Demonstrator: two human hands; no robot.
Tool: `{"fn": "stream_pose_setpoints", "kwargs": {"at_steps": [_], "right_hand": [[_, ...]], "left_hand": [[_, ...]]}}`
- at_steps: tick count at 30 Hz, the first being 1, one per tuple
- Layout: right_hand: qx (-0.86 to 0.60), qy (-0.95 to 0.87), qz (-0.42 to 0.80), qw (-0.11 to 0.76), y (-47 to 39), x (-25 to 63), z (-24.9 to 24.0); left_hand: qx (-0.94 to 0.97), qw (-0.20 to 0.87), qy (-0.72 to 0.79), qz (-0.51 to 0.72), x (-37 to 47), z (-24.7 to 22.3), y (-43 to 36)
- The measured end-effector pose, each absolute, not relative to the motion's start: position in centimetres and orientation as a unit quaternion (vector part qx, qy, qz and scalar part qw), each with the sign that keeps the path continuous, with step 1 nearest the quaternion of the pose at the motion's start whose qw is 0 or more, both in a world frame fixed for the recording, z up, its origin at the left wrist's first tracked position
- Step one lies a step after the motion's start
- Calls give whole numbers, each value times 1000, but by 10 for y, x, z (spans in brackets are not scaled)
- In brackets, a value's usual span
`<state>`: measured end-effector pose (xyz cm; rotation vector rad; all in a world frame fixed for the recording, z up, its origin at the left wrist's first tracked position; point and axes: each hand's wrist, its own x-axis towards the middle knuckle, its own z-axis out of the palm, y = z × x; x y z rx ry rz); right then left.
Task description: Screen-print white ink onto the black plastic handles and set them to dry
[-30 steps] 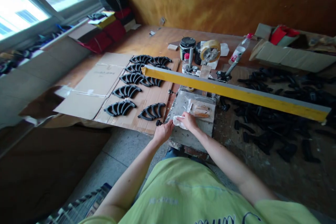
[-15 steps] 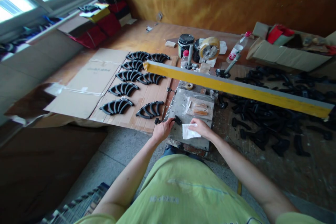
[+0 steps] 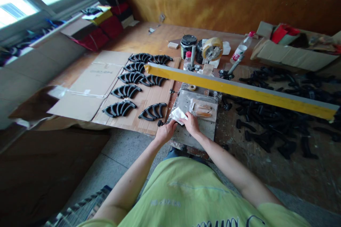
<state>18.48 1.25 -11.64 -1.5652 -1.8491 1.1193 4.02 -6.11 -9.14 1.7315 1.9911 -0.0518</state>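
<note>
My left hand [image 3: 165, 132] is closed around a small black curved handle [image 3: 160, 123], one end of which shows left of the fingers. A folded white cloth [image 3: 177, 114] is pinched in my right hand [image 3: 191, 124]. The cloth lies against the handle's right end, mostly covering it. Both hands are over the near left part of a grey plate [image 3: 204, 133]. Left of them, curved black handles [image 3: 153, 112] lie in fanned rows on a cardboard sheet [image 3: 125, 122].
A yellow-and-grey bar [image 3: 234, 88] crosses above the bench. Loose black handles [image 3: 261, 138] are heaped at right. Behind stand a tape roll [image 3: 213, 49], a black-lidded jar [image 3: 188, 44], a plastic bottle [image 3: 242, 48] and a cardboard box [image 3: 293, 55]. Wooden pieces [image 3: 204, 113] rest on the plate.
My right hand has moved left with the white cloth, bringing it onto the right end of the black handle. My left hand stays in nearly the same place.
</note>
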Motion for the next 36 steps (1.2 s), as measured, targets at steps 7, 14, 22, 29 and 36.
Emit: {"fn": "stream_pose_setpoints", "kwargs": {"at_steps": [7,14,22,29,36], "right_hand": [[-556,-703,387,217,-15,223,-112],[-634,-500,529,262,-32,319,-113],[-645,-330,546,420,-6,397,-101],[-616,-340,474,530,126,442,-97],[-680,-683,245,104,236,444,-98]], "left_hand": [[638,250,728,-11,39,-95,-62],[635,263,726,24,37,-99,-63],[617,304,723,62,35,-100,-62],[593,329,730,88,37,-104,-60],[609,266,744,72,40,-109,-60]]}}
